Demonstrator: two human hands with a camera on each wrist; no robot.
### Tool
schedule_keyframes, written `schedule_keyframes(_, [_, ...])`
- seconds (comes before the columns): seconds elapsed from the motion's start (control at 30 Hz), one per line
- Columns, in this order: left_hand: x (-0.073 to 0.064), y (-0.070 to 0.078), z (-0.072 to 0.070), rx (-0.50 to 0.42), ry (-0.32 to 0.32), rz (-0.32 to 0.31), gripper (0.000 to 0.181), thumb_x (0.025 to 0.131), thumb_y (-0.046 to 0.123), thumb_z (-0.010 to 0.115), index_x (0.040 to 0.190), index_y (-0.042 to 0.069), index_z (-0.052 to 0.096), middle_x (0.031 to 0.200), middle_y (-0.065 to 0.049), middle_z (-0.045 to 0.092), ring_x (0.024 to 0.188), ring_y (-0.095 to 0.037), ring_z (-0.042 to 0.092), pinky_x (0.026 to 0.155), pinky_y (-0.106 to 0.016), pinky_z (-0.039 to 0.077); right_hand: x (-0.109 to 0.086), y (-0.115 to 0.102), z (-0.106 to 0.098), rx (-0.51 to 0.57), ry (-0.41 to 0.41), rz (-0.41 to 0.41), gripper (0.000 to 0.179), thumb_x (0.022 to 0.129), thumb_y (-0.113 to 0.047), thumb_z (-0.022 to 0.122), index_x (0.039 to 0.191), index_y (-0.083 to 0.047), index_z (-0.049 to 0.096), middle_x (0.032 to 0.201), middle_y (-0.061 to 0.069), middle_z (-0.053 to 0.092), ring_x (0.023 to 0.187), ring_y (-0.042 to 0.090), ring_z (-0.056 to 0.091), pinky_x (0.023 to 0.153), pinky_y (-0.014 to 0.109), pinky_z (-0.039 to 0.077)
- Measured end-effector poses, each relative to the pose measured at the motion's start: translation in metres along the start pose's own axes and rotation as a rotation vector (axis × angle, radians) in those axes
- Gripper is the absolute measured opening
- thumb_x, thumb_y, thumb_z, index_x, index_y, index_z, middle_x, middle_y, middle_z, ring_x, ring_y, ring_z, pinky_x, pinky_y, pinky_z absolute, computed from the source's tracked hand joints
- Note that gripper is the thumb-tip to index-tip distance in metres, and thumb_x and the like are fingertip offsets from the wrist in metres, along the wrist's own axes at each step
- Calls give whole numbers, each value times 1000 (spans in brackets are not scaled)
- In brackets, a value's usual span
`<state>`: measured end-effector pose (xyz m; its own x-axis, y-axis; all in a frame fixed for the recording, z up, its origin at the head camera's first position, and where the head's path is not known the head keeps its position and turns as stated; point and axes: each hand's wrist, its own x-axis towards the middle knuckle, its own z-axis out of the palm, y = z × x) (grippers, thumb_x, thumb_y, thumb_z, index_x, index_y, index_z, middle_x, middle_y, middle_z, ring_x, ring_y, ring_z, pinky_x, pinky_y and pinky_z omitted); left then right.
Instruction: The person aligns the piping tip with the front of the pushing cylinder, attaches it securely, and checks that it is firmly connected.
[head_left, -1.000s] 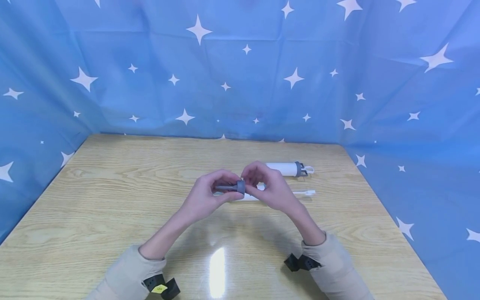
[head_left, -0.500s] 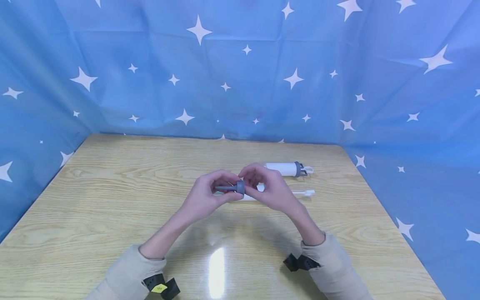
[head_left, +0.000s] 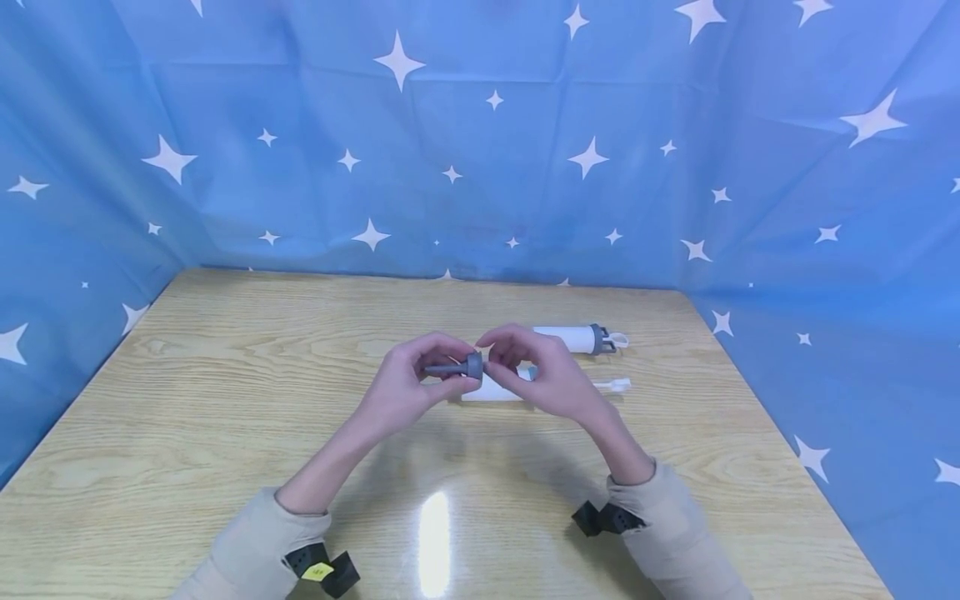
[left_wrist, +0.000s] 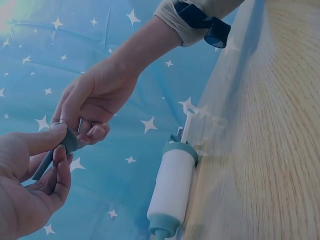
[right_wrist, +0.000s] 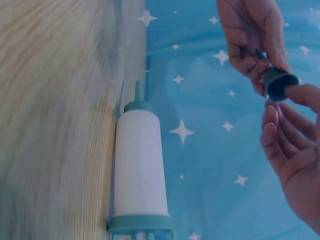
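Observation:
My left hand (head_left: 401, 377) pinches a dark grey nozzle cap (head_left: 473, 367) by its sides, thumb against fingers. The cap has a slim spout pointing left and a wide mouth facing right; in the right wrist view its mouth (right_wrist: 281, 88) shows hollow. My right hand (head_left: 542, 367) is beside that mouth, thumb and index finger spread apart, the thumb tip overlapping the rim in the right wrist view. Behind the hands, a white decorating syringe (head_left: 566, 337) lies on its side, with a grey collar and a white loop handle. Its nozzle end (right_wrist: 137, 97) shows in the right wrist view.
Beneath the hands lies a second white tube-like piece (head_left: 491, 389), partly covered, with light teal parts. A thin white rod (head_left: 615, 385) sticks out on the right. The wooden table (head_left: 225, 400) meets a blue star-patterned curtain (head_left: 465, 150) at its back and sides.
The left hand and nozzle cap have shifted slightly left and up. The right fingers have spread a little from the cap, uncovering more of the white piece below.

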<state>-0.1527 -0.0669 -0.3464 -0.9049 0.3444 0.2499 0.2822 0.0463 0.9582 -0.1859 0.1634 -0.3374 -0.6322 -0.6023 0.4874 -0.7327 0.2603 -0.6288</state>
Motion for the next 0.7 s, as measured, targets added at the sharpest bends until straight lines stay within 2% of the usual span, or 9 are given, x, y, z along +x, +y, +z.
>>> schedule_keyframes(0.2, [1,-1,-2,37,8,0,32,86,13,83,115,10,70,108,-6,70,97,-20,70,83,-36,60,-2,10,-8,-52,7,34,25,95,-3,68,120,-5,65,85,-2,68,72,11,63,60,30,54])
schedule_keyframes(0.47, [2,-2,-3,52,14,-15,32,86,13,83,115,10,70,109,-6,70,97,-21,69,83,-36,60,-6,31,-22,-92,-10,148,23,97,-9,69,120,-6,66,93,1,71,82,14,67,71,37,58])
schedule_keyframes(0.7, [2,-3,-4,66,23,-27,32,86,13,83,115,11,71,108,-5,71,95,-21,69,84,-38,59,-10,53,-35,-142,-15,194,22,97,-10,69,118,-6,67,98,1,70,86,15,66,77,34,57])
